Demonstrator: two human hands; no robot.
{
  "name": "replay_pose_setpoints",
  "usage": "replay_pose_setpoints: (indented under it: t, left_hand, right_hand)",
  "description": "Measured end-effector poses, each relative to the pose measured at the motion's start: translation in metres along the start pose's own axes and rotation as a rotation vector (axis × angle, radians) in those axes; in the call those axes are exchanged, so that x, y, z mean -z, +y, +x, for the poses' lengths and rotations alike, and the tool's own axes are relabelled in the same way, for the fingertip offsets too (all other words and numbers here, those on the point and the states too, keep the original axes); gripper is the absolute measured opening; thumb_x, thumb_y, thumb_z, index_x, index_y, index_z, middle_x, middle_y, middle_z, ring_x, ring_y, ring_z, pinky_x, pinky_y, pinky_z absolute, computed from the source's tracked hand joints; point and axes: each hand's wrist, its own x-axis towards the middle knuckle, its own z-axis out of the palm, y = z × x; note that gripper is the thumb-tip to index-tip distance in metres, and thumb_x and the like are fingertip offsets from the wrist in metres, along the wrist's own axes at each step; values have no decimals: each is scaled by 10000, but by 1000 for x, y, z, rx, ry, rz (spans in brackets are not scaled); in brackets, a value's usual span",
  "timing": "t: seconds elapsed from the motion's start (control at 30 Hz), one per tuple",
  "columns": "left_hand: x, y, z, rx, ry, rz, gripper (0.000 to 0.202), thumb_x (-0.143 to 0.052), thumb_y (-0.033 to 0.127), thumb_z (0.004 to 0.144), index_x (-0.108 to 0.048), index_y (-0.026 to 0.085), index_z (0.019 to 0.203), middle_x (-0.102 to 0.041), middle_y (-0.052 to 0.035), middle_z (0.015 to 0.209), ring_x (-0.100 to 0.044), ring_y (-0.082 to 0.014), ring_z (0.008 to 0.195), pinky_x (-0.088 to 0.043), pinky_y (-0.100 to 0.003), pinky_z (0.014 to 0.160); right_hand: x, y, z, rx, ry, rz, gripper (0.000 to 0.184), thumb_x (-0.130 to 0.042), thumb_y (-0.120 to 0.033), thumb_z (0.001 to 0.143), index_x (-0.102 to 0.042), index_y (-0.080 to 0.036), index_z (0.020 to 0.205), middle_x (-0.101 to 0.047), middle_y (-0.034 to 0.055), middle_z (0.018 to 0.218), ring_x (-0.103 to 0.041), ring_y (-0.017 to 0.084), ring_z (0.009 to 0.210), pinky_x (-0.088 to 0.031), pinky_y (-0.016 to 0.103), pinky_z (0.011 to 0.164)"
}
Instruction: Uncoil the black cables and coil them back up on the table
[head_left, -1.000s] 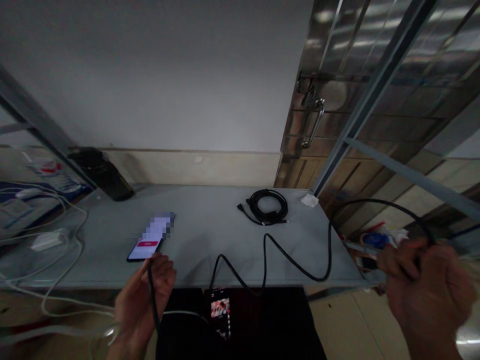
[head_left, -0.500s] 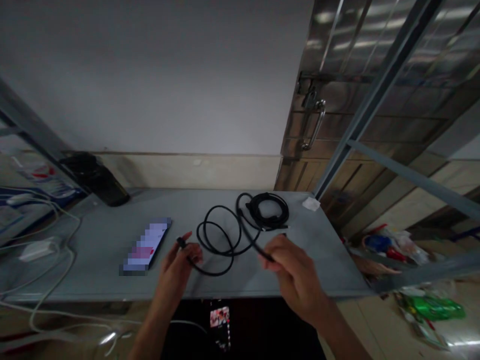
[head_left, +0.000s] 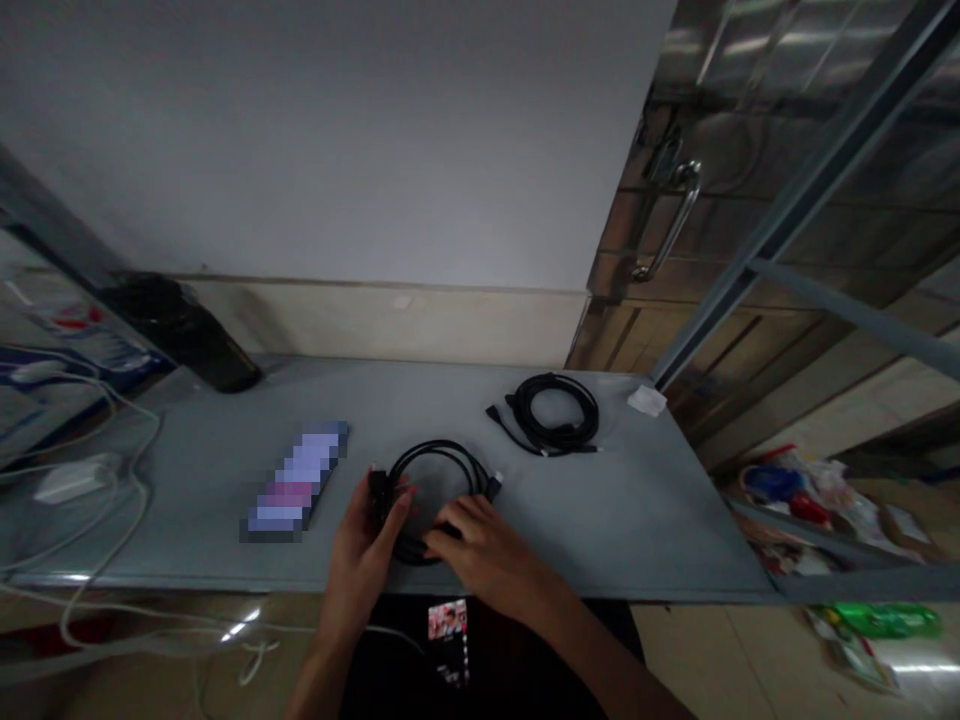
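A black cable (head_left: 435, 446) forms a loose ring of several turns above the grey tabletop near its front edge. On the ring's left side my left hand (head_left: 369, 530) is closed round the strands, with a black connector showing above the fingers. My right hand (head_left: 476, 550) grips the lower right part of the ring, fingers curled. A plug with a metal tip (head_left: 495, 484) sticks out at the ring's right, just above my right hand. Farther back lies another black cable (head_left: 592, 405), neatly coiled, with its ends loose on the table.
A phone (head_left: 296, 485) with a lit, blurred screen lies to the left. White cords and a white adapter (head_left: 79, 478) cover the far left. A dark bottle (head_left: 199, 340) stands at the back left. Crumpled white paper (head_left: 646, 400) sits near the metal post (head_left: 720, 305).
The loose cable has been gathered into a small ring. My right hand has moved left, close to my left hand. The view has shifted slightly.
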Motion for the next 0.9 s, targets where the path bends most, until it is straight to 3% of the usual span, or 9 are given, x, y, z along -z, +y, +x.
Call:
replay_pose_setpoints:
  t: [0.13,0.2,0.3,0.4,0.5,0.57,0.7,0.8,0.9]
  left_hand:
    - [0,-6,1,-16,41,56,681,-893,611,875,-703,269,1433,-809,-103,1315,-781,-349,1177,-619,-462,1054]
    - [0,-9,2,-11,72,55,675,-887,609,880,-707,279,1440,-812,-100,1304,-769,-356,1208,-575,-502,1148]
    - [-3,-10,1,-26,139,9,724,-896,575,880,-667,307,1512,-763,-103,1433,-699,-360,1376,-479,-528,1273]
    - [-7,-7,-3,-139,200,73,800,-904,510,882,-600,314,1596,-613,-130,1631,-568,-367,1541,-402,-539,1332]
    - [-15,0,-6,-375,206,289,793,-913,415,868,-612,300,1593,-430,-145,1778,-329,-397,1697,-236,-584,1401]
    - [-20,4,-8,-490,127,369,639,-871,358,900,-697,314,1514,-501,-133,1735,-332,-403,1690,-210,-612,1402]
    - [-22,2,-9,-518,-163,393,259,-761,302,981,-864,340,1214,-796,-109,1330,-670,-377,1364,-429,-594,1280]
    - [-18,-2,-9,-581,-271,502,262,-740,283,1001,-855,330,1232,-823,-87,1243,-735,-329,1212,-534,-547,1168]
    - [-13,-5,-9,-719,-309,610,304,-694,225,1025,-827,316,1283,-819,-69,1276,-752,-282,1183,-586,-481,1091]
  right_hand:
    - [1,0,-2,-20,12,25,309,-747,-465,1078,-712,-235,1281,-673,61,1222,-588,239,1207,-531,415,1085]
    - [0,0,-3,-9,19,22,306,-746,-480,1075,-716,-237,1260,-676,59,1235,-577,245,1212,-525,426,1079]
    - [-3,2,-5,-30,53,7,140,-655,-285,1131,-733,-231,1234,-680,61,1237,-570,239,1211,-504,446,1093]
    - [-10,7,-6,-145,124,21,271,-632,-116,1087,-743,-237,1302,-679,78,1280,-558,255,1260,-458,517,1181]
    - [-18,13,-5,-281,212,97,405,-623,-19,1017,-758,-251,1320,-662,89,1343,-547,273,1310,-463,529,1202]
    - [-22,16,-4,-343,268,173,459,-599,26,975,-760,-246,1308,-650,90,1365,-551,271,1319,-491,500,1198]
    - [-24,20,-2,-410,382,337,505,-529,70,911,-736,-226,1263,-645,92,1325,-595,250,1289,-550,449,1170]
    - [-23,24,-2,-396,446,410,518,-512,68,865,-704,-227,1245,-641,94,1302,-614,244,1296,-563,443,1175]
    - [-14,38,-6,-297,412,408,545,-528,35,895,-663,-232,1351,-628,109,1374,-612,244,1357,-555,451,1213]
